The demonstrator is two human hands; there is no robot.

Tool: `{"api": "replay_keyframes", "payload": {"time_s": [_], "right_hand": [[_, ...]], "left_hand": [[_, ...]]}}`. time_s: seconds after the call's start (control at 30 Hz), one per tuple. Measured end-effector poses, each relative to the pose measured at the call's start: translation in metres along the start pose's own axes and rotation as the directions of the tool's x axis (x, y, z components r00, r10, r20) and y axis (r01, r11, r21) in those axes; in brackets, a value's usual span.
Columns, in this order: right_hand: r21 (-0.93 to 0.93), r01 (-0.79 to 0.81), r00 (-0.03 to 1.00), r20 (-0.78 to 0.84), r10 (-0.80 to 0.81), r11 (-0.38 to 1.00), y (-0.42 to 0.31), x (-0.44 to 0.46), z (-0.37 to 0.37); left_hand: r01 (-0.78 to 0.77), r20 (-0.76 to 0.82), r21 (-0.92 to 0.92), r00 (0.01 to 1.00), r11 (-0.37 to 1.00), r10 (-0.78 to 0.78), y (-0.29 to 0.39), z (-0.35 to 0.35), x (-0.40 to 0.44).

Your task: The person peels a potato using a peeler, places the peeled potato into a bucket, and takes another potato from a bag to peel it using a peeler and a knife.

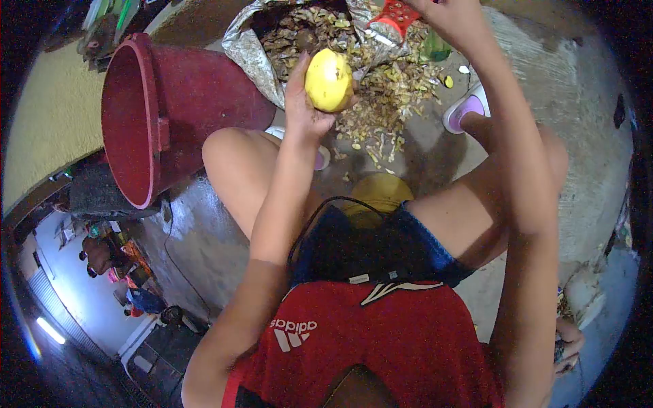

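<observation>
My left hand (303, 109) is wrapped round a yellow, peeled-looking round piece of produce (328, 81), held up between my knees and the peelings. A few brownish marks show on its surface. At the top edge, my right hand (452, 17) is partly cut off, its fingers closed on a red holed tool (396, 19) with a pale lower part. Beneath both hands, peelings (391, 102) lie scattered on the floor, and more fill an open whitish sack (245, 41).
A large red tub (197, 102) lies on its side at left. A green bottle-like object (434, 49) stands near the peelings. Another person's hand (568, 347) shows at lower right. People (98, 255) are in the far left background.
</observation>
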State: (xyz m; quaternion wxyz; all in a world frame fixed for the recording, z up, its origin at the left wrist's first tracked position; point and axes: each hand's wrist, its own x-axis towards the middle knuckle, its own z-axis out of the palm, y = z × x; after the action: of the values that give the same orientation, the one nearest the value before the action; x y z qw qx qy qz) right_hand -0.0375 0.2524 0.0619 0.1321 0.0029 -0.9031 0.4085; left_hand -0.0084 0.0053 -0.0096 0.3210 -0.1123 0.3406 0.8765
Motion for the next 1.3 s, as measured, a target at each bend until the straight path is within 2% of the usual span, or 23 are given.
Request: {"api": "replay_keyframes", "payload": {"time_s": [0.03, 0.13, 0.2, 0.33, 0.37, 0.47, 0.57, 0.67, 0.7, 0.73, 0.77, 0.87, 0.9, 1.0, 1.1, 1.2, 1.23, 1.3], "right_hand": [[0.069, 0.007, 0.998, -0.056, -0.003, 0.998, -0.001, -0.002, 0.001], [0.331, -0.208, 0.978, 0.062, 0.198, 0.920, 0.002, 0.005, 0.000], [0.336, -0.242, 0.970, 0.100, 0.221, 0.910, -0.005, 0.002, -0.003], [0.475, -0.298, 0.948, 0.248, 0.198, 0.828, -0.015, -0.009, 0.005], [0.521, -0.373, 0.919, 0.322, 0.228, 0.768, -0.003, -0.008, 0.021], [0.382, -0.300, 0.917, 0.369, 0.154, 0.874, -0.022, -0.024, 0.032], [0.347, 0.021, 0.986, 0.150, -0.078, 0.938, -0.003, -0.037, 0.068], [0.308, -0.151, 0.971, 0.224, 0.083, 0.939, -0.011, -0.024, 0.039], [0.360, -0.049, 0.999, 0.015, 0.047, 0.932, -0.004, -0.021, 0.038], [0.161, 0.010, 0.995, -0.103, 0.007, 0.987, 0.013, -0.009, 0.031], [-0.051, 0.047, 0.975, -0.213, -0.057, 0.998, 0.025, 0.004, 0.021], [0.361, -0.195, 0.975, -0.033, 0.221, 0.912, 0.018, 0.013, 0.005], [0.575, -0.278, 0.957, 0.093, 0.276, 0.769, 0.012, 0.005, 0.012], [0.439, -0.079, 0.991, 0.129, 0.024, 0.895, -0.003, -0.020, 0.032], [0.425, 0.012, 0.999, -0.049, 0.010, 0.905, 0.005, -0.024, 0.048], [0.188, -0.155, 0.969, -0.162, 0.186, 0.970, 0.013, 0.005, 0.014], [0.419, -0.236, 0.961, -0.035, 0.275, 0.877, 0.015, 0.008, 0.012], [0.603, -0.271, 0.962, 0.181, 0.202, 0.750, 0.013, 0.000, 0.022]], "left_hand": [[-0.036, -0.051, -0.013, 0.998, 0.999, 0.035, 0.000, 0.003, -0.001], [-0.115, -0.194, -0.013, 0.975, 0.993, 0.110, -0.004, 0.009, -0.001], [-0.128, -0.263, 0.027, 0.956, 0.991, 0.131, -0.005, 0.010, 0.001], [-0.094, -0.128, 0.070, 0.986, 0.993, 0.102, -0.007, -0.009, 0.006], [-0.091, -0.110, 0.048, 0.989, 0.995, 0.095, -0.007, -0.009, 0.007], [-0.053, -0.101, -0.001, 0.993, 0.999, 0.052, -0.007, 0.001, 0.006], [-0.065, -0.124, 0.041, 0.990, 0.997, 0.069, -0.008, 0.004, 0.006], [-0.054, -0.080, 0.053, 0.995, 0.997, 0.058, -0.008, -0.008, 0.011], [-0.046, -0.065, 0.056, 0.997, 0.997, 0.049, -0.007, -0.012, 0.010], [-0.038, -0.051, 0.059, 0.998, 0.998, 0.041, -0.005, -0.013, 0.008], [-0.010, -0.204, 0.096, 0.978, 0.995, 0.029, -0.005, -0.008, 0.007], [-0.043, -0.204, 0.083, 0.977, 0.996, 0.059, -0.008, 0.001, 0.006], [-0.034, -0.187, 0.085, 0.981, 0.996, 0.050, -0.008, -0.006, 0.009], [-0.102, -0.143, 0.015, 0.984, 0.995, 0.103, -0.009, 0.007, 0.006], [-0.080, -0.163, 0.035, 0.983, 0.996, 0.085, -0.012, -0.006, 0.012], [-0.048, -0.157, 0.036, 0.986, 0.998, 0.053, -0.010, -0.008, 0.008], [-0.055, -0.133, 0.027, 0.989, 0.998, 0.058, -0.008, -0.007, 0.008], [-0.062, -0.095, -0.002, 0.994, 0.998, 0.062, -0.009, -0.005, 0.006]]}}
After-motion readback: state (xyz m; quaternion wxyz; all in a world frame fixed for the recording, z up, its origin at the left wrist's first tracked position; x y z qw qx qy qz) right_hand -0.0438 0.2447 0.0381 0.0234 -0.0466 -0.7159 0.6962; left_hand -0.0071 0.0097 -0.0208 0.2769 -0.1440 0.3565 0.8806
